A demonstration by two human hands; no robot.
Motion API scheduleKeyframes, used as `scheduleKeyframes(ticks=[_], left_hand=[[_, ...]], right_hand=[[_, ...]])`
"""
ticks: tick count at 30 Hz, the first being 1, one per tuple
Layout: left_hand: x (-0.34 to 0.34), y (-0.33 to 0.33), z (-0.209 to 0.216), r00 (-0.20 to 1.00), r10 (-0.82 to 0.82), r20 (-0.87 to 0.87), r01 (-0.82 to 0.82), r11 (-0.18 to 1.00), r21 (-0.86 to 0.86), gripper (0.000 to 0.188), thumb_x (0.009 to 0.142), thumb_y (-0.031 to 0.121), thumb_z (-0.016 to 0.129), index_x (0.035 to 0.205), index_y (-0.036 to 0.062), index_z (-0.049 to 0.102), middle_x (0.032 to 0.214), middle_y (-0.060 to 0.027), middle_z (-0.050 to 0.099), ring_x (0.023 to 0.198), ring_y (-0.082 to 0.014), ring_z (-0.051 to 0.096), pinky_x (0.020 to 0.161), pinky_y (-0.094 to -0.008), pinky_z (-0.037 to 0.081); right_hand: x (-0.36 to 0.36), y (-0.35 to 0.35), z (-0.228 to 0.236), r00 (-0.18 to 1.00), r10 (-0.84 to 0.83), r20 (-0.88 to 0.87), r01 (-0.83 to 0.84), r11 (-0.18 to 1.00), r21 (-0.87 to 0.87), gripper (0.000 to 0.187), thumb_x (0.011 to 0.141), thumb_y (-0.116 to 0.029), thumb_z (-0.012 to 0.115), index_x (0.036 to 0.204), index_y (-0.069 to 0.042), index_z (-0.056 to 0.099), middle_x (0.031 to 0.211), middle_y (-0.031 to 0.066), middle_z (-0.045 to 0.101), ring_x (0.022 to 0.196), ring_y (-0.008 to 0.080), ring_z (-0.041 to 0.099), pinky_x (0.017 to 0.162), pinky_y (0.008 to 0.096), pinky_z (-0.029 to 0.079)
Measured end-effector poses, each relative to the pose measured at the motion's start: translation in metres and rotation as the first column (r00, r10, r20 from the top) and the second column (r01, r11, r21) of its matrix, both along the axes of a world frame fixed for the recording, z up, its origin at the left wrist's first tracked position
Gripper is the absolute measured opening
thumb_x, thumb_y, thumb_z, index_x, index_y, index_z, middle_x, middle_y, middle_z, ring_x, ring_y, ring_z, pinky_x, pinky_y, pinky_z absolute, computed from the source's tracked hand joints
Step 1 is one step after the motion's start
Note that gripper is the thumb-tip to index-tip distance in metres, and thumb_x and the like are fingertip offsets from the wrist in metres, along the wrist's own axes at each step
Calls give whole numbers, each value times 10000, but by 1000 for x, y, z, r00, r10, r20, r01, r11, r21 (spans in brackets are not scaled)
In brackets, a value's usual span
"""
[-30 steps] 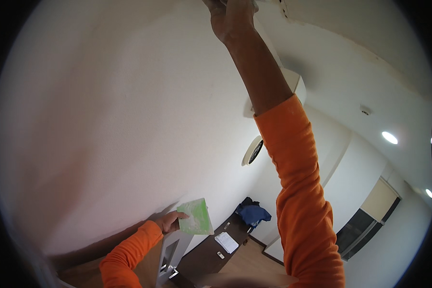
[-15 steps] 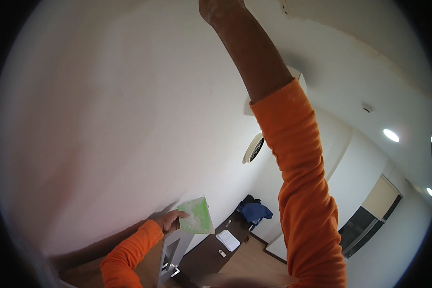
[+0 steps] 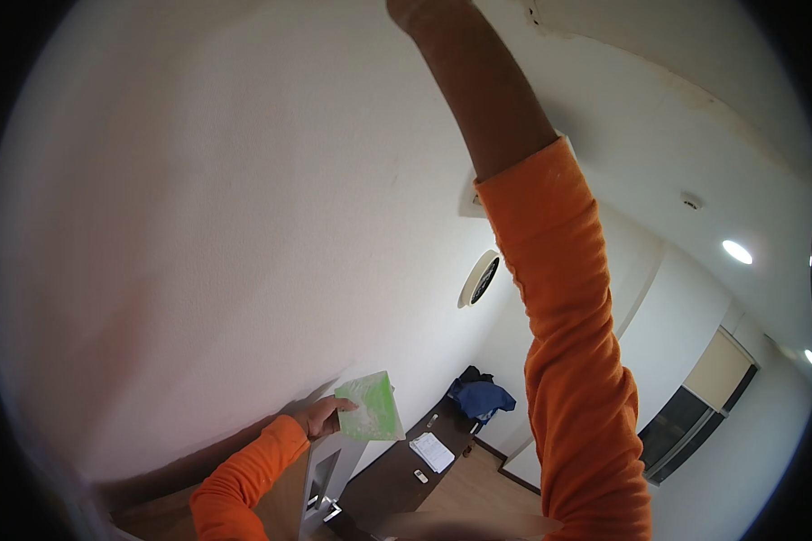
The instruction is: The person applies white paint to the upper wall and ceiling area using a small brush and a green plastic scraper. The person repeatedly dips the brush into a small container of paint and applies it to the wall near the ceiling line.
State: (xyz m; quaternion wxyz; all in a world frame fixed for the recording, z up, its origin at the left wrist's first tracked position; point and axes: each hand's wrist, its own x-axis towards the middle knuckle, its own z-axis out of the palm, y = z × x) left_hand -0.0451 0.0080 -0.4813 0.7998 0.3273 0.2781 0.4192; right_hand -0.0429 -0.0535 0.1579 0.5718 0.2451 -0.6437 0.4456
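My left hand (image 3: 320, 417) grips the edge of a thin green board (image 3: 371, 406), its thumb lying over the top face. White paste-like smears cover part of that face. The board is held out low, near the white wall (image 3: 244, 225). My right arm (image 3: 573, 307), in an orange sleeve pushed up the forearm, stretches up past the upper edge of the picture. Only the wrist end of my right hand (image 3: 427, 13) shows, close to the upper wall; its fingers and anything in them are out of sight.
Below is a dark table (image 3: 383, 478) with papers (image 3: 431, 451), small white devices and a blue cloth bundle (image 3: 483, 397). A round clock (image 3: 480, 279) hangs on the wall. Ceiling lights (image 3: 737, 252) and a window with a blind (image 3: 717, 370) are at right.
My right forearm has shifted slightly up and to the right, so less of the hand shows. My left hand and the green board are almost unmoved.
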Motion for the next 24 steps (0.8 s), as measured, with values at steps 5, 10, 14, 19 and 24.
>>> scheduleKeyframes(ticks=[5,10,14,19,24], left_hand=[[-16,-7,-1,998,63,-3,-63,998,-21,481,875,90,704,1311,15,514,1219,-126,644,1149,-265,653,1052,-428,536],[-16,-7,0,998,67,7,-67,997,-25,489,877,89,700,1321,13,509,1228,-128,641,1158,-267,649,1059,-432,529],[-16,3,-12,998,44,48,-44,999,-7,511,877,87,694,1344,9,498,1240,-129,637,1173,-270,641,1075,-434,514],[-16,3,-17,999,48,26,-48,999,18,499,907,88,667,1362,3,481,1271,-150,632,1193,-286,644,1072,-414,524],[-12,1,-7,1000,17,18,-17,1000,8,517,908,101,664,1378,6,468,1272,-148,631,1191,-284,645,1071,-427,522]], right_hand=[[-6,9,1,997,77,0,-77,997,-27,582,1100,-128,381,1504,151,68,701,79,539,570,168,543,1031,577,547],[-7,1,-5,992,23,125,-28,999,45,472,1103,-133,370,1389,192,181,694,79,527,596,178,573,1037,578,545],[-11,-6,-17,1000,-4,24,6,998,-60,379,1102,-126,361,1291,179,238,731,72,530,606,168,570,1011,578,564],[-9,24,-37,982,-137,131,133,990,41,566,1072,-143,469,1458,19,88,797,68,532,626,155,559,1017,565,559],[16,47,-64,923,-369,111,339,915,220,539,1021,-209,563,1440,-101,242,930,127,523,744,220,599,973,550,573]])
